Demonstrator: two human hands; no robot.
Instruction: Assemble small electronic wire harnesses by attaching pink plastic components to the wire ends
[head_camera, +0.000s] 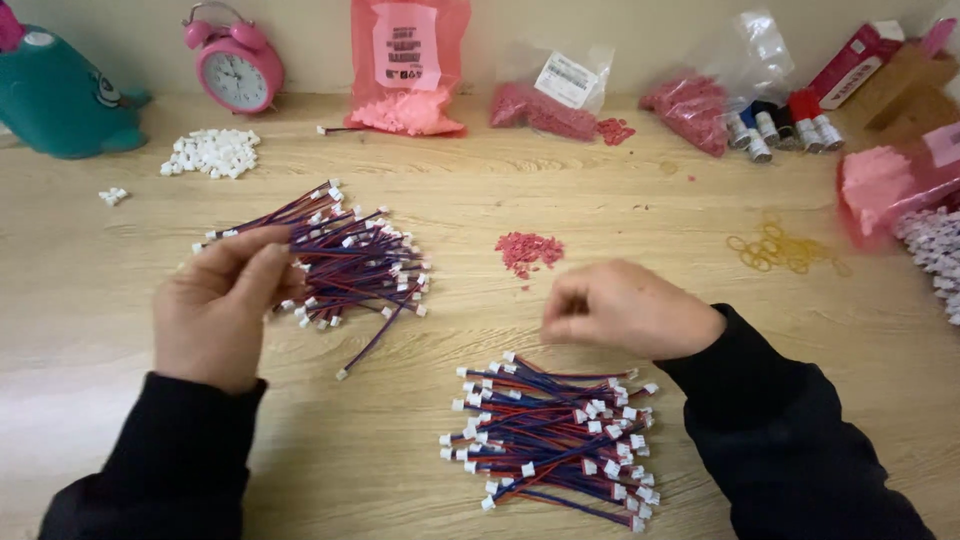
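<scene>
While the left hand (215, 310) is pinching a bundle of red-blue wire leads (345, 262) over the table (600, 210), the right hand (625, 308) is hovering clenched, apparently empty, above the second lead pile (555, 440); sorting looks mid-way, calling for a fine pinch.

Soft even light, slight motion blur

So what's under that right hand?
The right hand hovers closed over bare wooden table, just above a pile of red-blue wires. Whatever its pinched fingers might hold is hidden.
</scene>
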